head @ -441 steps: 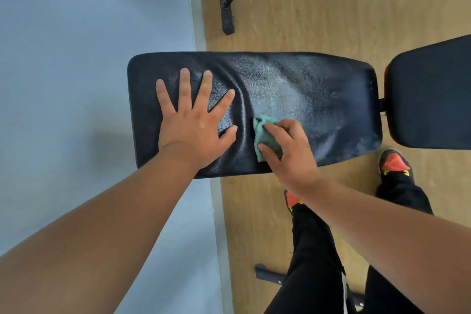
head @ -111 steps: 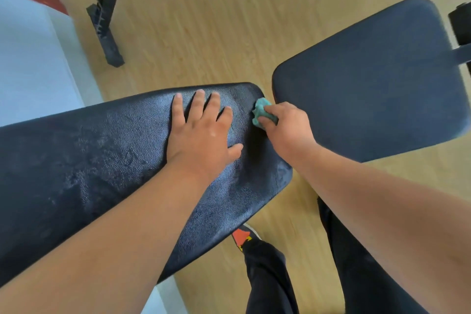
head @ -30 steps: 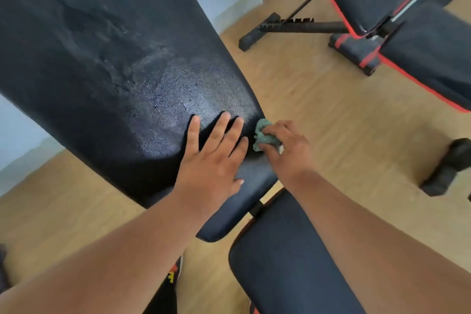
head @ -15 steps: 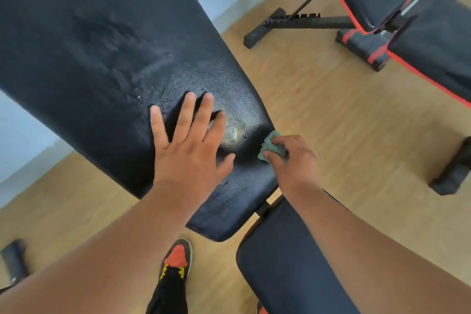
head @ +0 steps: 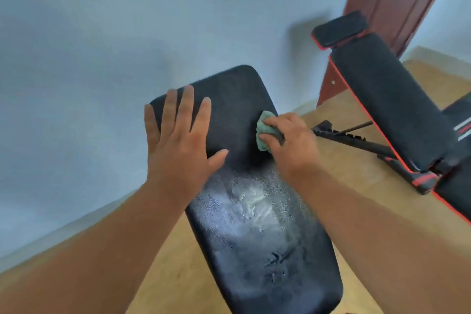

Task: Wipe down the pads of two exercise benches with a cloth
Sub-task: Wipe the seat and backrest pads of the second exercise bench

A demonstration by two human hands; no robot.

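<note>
1. A long black pad [head: 254, 224] is seen tilted up toward the wall [head: 89, 58]; a damp, streaked sheen covers its lower and middle part, so that stretch is judged already wiped, while the top end looks dull and is judged still to be done
2. A second bench [head: 387, 99], black with red trim, stands well apart to the right on the wooden floor [head: 344, 160]; no sheen can be made out on it, and whether it has been wiped cannot be told, so the task is judged roughly midway at best
3. The left hand [head: 178, 145] is laid flat on the pad's upper left, fingers spread and straight, nothing held; it is judged to brace the pad
4. The right hand [head: 290, 145] is curled, its fingers closed round the cloth, the arm reaching in from lower right
5. The cloth [head: 263, 132], green and bunched, is pressed against the pad's upper right edge, mostly covered by the fingers
</note>
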